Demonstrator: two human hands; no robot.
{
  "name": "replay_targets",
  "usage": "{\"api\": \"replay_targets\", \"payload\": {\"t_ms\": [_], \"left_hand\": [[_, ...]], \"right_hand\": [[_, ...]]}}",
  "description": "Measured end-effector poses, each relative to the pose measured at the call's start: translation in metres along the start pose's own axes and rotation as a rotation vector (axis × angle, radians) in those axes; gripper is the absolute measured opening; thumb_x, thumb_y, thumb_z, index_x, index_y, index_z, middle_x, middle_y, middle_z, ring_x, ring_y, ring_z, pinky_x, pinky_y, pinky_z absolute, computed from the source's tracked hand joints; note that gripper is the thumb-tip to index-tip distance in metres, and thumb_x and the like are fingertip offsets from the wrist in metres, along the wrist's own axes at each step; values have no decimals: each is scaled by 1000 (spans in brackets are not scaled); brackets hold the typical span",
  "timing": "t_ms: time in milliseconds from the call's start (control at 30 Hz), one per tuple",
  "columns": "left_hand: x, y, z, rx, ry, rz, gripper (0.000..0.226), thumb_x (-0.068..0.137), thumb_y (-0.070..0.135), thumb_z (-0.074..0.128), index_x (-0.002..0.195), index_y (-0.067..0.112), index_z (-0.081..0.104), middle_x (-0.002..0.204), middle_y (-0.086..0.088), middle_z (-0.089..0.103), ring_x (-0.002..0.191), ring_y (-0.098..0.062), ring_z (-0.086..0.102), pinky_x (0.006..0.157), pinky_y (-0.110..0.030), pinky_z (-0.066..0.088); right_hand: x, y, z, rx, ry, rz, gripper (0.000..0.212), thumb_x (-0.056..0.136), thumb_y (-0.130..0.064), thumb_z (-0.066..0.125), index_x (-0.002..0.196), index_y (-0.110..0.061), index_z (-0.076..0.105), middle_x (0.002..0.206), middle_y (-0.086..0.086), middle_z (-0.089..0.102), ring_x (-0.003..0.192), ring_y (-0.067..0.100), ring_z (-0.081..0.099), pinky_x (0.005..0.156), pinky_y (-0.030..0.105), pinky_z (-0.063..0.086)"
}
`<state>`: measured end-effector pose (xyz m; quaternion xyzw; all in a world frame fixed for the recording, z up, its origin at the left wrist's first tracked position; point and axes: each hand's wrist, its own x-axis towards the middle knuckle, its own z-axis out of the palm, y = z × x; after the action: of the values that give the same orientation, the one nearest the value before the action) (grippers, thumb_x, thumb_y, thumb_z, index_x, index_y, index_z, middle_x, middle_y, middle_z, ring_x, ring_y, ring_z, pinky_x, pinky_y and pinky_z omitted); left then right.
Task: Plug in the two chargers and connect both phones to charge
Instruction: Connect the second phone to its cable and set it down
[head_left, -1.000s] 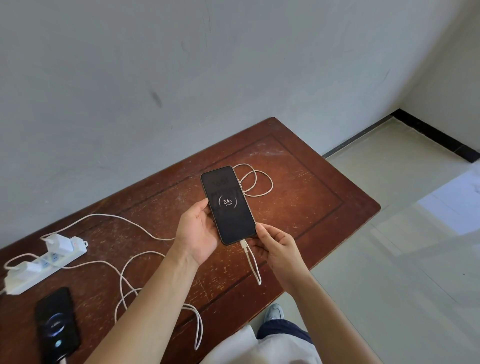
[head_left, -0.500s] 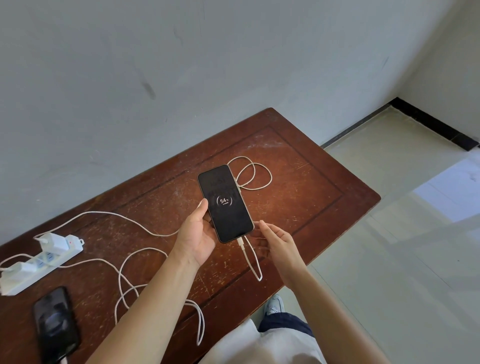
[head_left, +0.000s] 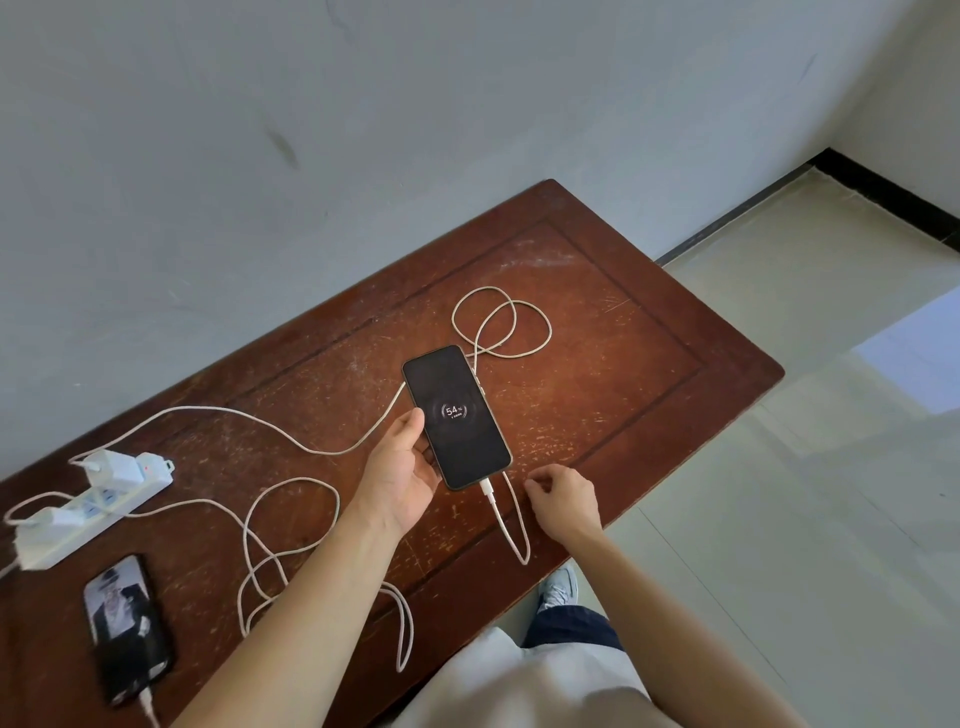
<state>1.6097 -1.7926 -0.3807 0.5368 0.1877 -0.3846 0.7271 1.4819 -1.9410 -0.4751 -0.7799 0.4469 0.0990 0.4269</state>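
My left hand (head_left: 402, 475) holds a black phone (head_left: 456, 415) low over the brown wooden table (head_left: 597, 374). Its screen shows a charging ring with 54%. A white cable (head_left: 501, 525) is plugged into the phone's near end and loops away across the table. My right hand (head_left: 563, 499) hovers just right of that plug, fingers curled, holding nothing. A second black phone (head_left: 124, 629) lies at the near left with its screen lit and a cable in its near end. A white power strip (head_left: 88, 512) at the left carries two white chargers (head_left: 111, 467).
Loose loops of white cable (head_left: 498, 322) lie beyond the held phone, more coils (head_left: 280, 551) between my arm and the power strip. A grey wall runs behind the table. Pale floor tiles (head_left: 805, 467) lie past the table's right edge. My shoe (head_left: 558, 587) shows below the near edge.
My right hand has let go of the plug and drawn back to the right. The left hand has lowered the phone toward the table, screen still showing 54%.
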Motion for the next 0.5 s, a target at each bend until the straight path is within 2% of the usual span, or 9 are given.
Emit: {"api": "replay_targets", "payload": {"t_ms": [67, 133, 200, 300, 400, 500], "left_hand": [[4, -4, 2, 21, 17, -6, 30, 107, 26, 49, 131, 16, 63, 131, -13, 68, 119, -28, 66, 94, -47, 58], [8, -9, 3, 37, 33, -19, 30, 107, 27, 48, 132, 15, 62, 131, -12, 69, 119, -29, 65, 92, -46, 58], [12, -14, 5, 40, 48, -41, 31, 107, 27, 47, 133, 15, 61, 131, -13, 69, 120, -30, 65, 96, -48, 56], [21, -22, 8, 35, 73, -71, 32, 108, 26, 47, 134, 14, 60, 131, -14, 69, 119, -30, 65, 95, -49, 56], [32, -31, 11, 16, 116, -104, 26, 108, 25, 46, 125, 16, 64, 125, -11, 71, 113, -28, 67, 82, -47, 59], [46, -39, 14, 5, 170, -140, 22, 108, 25, 47, 121, 19, 64, 123, -9, 70, 111, -27, 67, 78, -47, 59]], "right_hand": [[2, -1, -7, -54, -5, -38, 29, 87, -49, 71, 99, -22, 73, 82, -13, 67, 66, -4, 54, 49, 11, 35], [4, 0, -9, -138, -63, -75, 34, 78, -54, 79, 92, -24, 69, 79, -12, 64, 68, 2, 59, 50, 15, 40], [7, 3, -8, -166, -78, -111, 27, 81, -45, 79, 92, -22, 71, 82, -9, 67, 73, 7, 64, 58, 20, 51], [14, 5, -14, -135, -12, -130, 15, 89, -29, 67, 85, -17, 76, 83, -2, 72, 75, 14, 67, 68, 31, 60], [28, 4, -27, -160, 27, -113, 21, 88, -23, 60, 81, -8, 72, 84, 7, 72, 77, 22, 68, 66, 35, 58], [46, 2, -40, -196, 82, -91, 23, 94, -24, 54, 92, -5, 68, 96, 11, 70, 86, 29, 66, 70, 34, 50]]}}
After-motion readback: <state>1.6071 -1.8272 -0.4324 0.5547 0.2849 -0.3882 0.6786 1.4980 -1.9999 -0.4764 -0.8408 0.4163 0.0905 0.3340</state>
